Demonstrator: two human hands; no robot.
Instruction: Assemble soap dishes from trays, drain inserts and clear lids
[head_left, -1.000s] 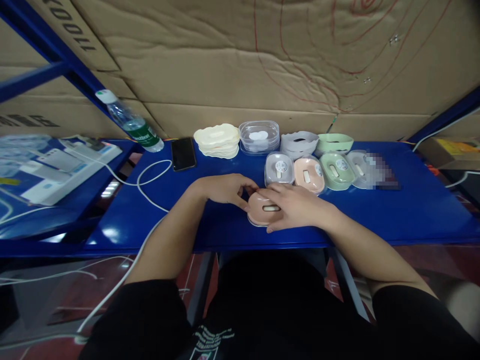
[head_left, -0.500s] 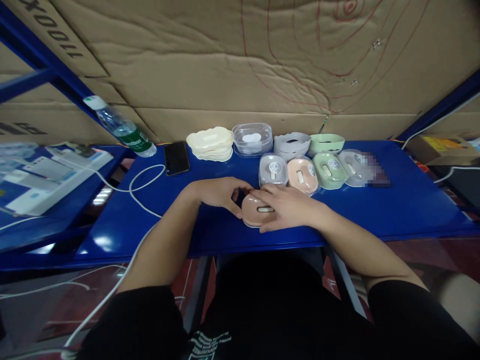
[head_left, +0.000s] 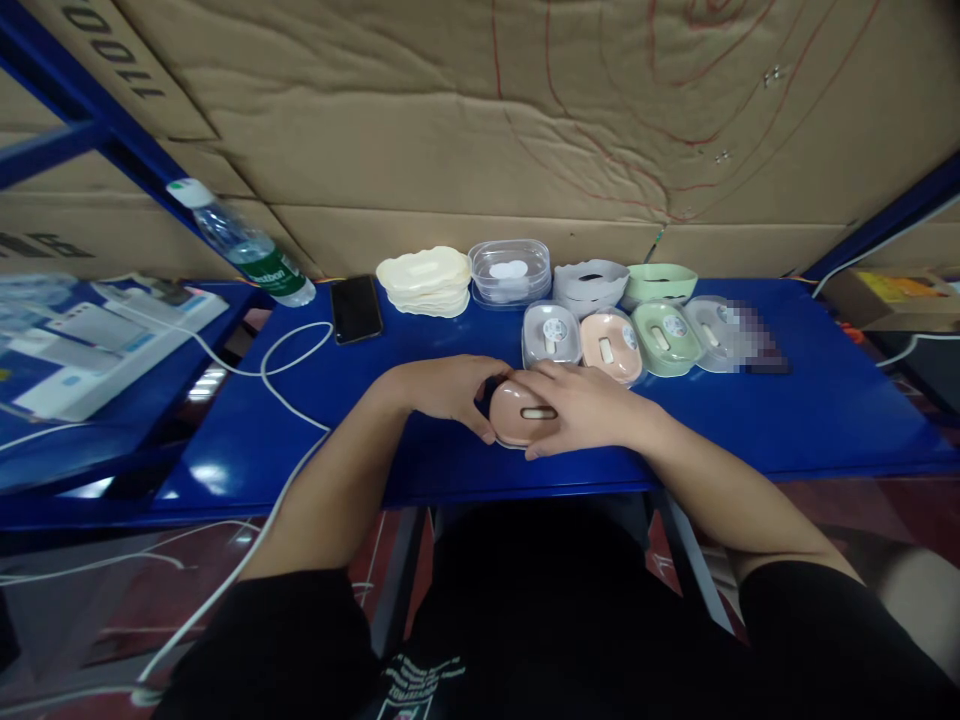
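A brownish-pink oval box (head_left: 514, 412) with a slot in its top lies near the table's front edge. My right hand (head_left: 589, 408) wraps over its right side, fingers across the far edge. My left hand (head_left: 459, 392) grips its left side between thumb and fingers. Just beyond stand a grey box (head_left: 551, 350), a peach box (head_left: 622, 362), a green box (head_left: 667, 350) and a clear box (head_left: 705, 322). Behind them are stacked cream trays (head_left: 426, 270), clear containers (head_left: 510, 262), grey trays (head_left: 592, 277) and green trays (head_left: 660, 280).
A phone (head_left: 356, 310) and a white cable (head_left: 289, 405) lie on the blue table (head_left: 247, 450). A water bottle (head_left: 255, 255) leans at the back left. Cardboard (head_left: 420, 150) rises behind. A power strip (head_left: 112, 375) sits at far left.
The view has shifted slightly. Both hands stay around the brownish-pink box, with little visible change in their hold.
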